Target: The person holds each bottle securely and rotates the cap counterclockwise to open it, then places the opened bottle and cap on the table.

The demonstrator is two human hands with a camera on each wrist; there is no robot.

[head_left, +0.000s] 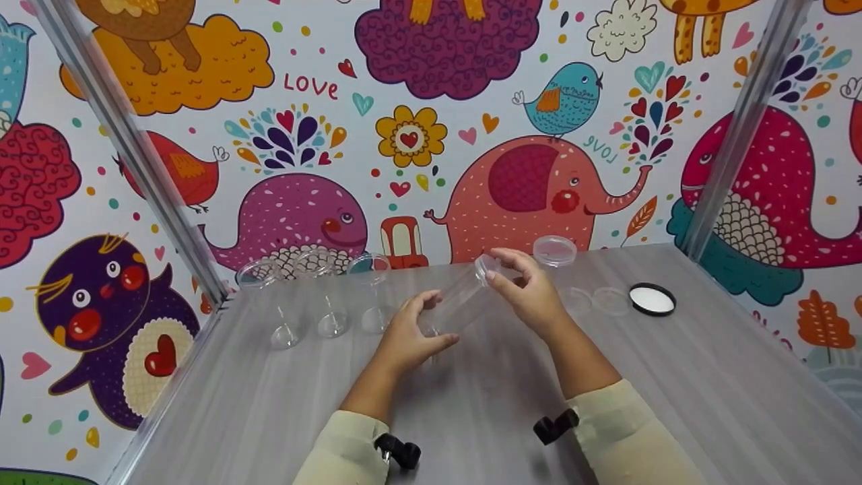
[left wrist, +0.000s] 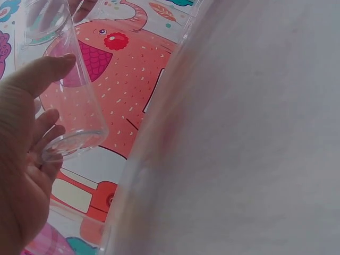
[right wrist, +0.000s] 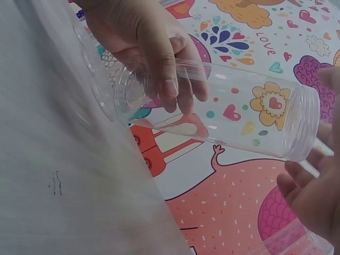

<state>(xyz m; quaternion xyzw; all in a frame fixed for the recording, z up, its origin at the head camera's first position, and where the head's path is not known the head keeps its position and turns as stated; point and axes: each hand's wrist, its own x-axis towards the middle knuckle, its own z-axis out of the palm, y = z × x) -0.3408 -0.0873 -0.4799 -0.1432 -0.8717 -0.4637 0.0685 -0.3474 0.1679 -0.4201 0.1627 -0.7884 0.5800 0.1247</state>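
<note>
Head view: L hand (head_left: pixel 409 335) curled round jar (head_left: pixel 459 298), R hand (head_left: pixel 530 291) pinching its rim (head_left: pixel 482 269); I'd support low w/ L, squeeze lightly, keep R square.

Held jar (head_left: pixel 463 294) plugs the middle, more jars (head_left: pixel 324 296) back left, a disc (head_left: pixel 652 299) back right; tons of table (head_left: pixel 236 404) room outside both sleeves (head_left: pixel 636 438).

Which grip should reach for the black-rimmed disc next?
Right, probably. The right grip, at the upper end of the clear jar, is nearer the black-rimmed disc; the left grip holds the lower end and may support it alone.
</note>
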